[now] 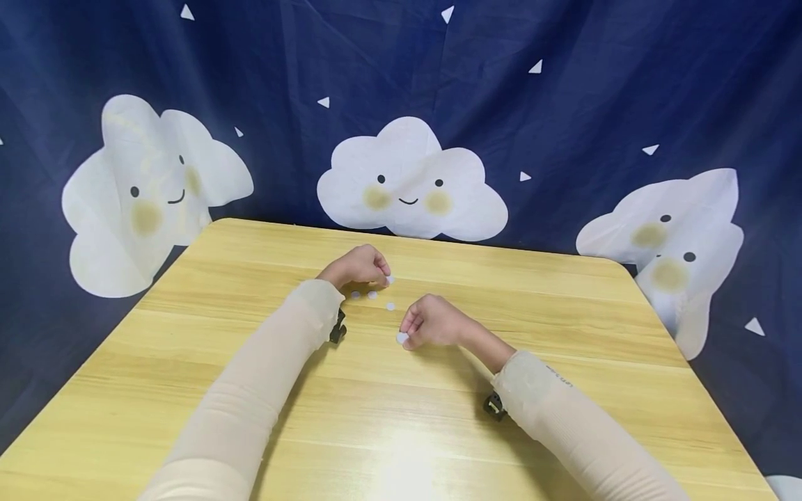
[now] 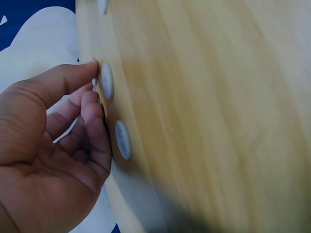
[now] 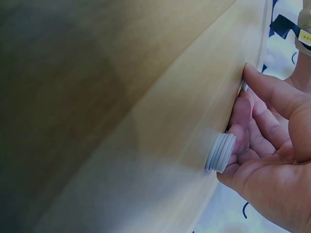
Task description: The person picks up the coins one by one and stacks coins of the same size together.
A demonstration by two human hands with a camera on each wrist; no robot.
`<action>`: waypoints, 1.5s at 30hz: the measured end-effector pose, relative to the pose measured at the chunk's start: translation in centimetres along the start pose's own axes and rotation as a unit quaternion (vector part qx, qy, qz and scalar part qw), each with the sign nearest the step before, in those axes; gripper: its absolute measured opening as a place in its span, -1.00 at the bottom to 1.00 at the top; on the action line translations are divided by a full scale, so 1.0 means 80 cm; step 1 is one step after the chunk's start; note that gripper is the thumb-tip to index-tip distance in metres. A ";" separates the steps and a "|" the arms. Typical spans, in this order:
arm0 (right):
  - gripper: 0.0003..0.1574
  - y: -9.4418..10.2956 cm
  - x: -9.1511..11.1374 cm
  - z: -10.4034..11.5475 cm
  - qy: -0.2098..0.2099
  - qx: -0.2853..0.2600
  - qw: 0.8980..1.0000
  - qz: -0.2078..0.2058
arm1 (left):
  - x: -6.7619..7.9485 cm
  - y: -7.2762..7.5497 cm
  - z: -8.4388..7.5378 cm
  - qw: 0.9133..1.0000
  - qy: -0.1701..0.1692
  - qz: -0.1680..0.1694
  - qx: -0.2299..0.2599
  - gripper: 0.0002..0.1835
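Several small white round discs are on the wooden table. Between its thumb and fingertips, my left hand pinches one white disc close to the tabletop. Just below that hand lie a left disc, a middle disc and a right disc, spaced apart in a row. My right hand pinches another white disc at its fingertips. In the right wrist view, a short stack of white discs sits against the curled outer fingers; whether it touches the table I cannot tell.
The pale wooden table reaches to a dark blue curtain printed with smiling clouds. Both forearms wear light sleeves, with a small black device under the left wrist and another black device under the right wrist.
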State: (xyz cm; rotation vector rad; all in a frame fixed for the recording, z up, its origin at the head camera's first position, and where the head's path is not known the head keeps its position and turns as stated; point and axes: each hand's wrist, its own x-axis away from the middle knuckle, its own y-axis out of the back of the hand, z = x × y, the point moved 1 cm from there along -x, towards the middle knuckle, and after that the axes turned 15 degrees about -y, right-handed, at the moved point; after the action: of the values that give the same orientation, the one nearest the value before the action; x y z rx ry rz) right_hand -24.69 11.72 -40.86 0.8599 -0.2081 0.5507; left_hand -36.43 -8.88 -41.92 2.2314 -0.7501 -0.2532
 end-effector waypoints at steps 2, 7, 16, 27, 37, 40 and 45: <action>-0.76 0.000 0.000 0.000 0.000 0.001 1.000 0.000 | -0.002 0.000 -0.003 1.000 0.007 0.003 -0.005 -0.80; -0.76 0.000 -0.002 -0.002 0.005 0.000 1.000 0.002 | -0.004 -0.001 -0.006 1.000 0.015 0.004 0.001 -0.81; -0.76 0.001 -0.001 -0.002 0.012 0.002 1.000 0.000 | 0.000 0.000 0.007 0.998 -0.031 -0.011 0.052 -0.84; -0.76 0.000 0.000 -0.002 0.010 0.000 1.000 0.000 | 0.016 0.003 0.014 0.984 -0.027 -0.066 0.162 -0.85; -0.76 0.001 0.001 -0.001 0.006 -0.003 1.000 0.000 | 0.027 0.002 0.019 0.967 -0.010 -0.102 0.232 -0.86; -0.76 0.001 0.001 -0.001 0.006 0.000 1.000 -0.001 | 0.031 0.002 0.013 0.964 -0.012 -0.109 0.243 -0.86; -0.77 0.001 0.000 -0.002 0.005 0.001 1.000 -0.001 | 0.039 0.000 -0.002 0.963 -0.013 -0.104 0.247 -0.86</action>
State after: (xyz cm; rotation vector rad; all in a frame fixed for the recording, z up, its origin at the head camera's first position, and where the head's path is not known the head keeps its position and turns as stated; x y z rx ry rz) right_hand -24.72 11.86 -40.94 0.8581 -0.1970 0.5536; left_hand -33.86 -10.67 -41.65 2.7925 -0.6409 -0.2143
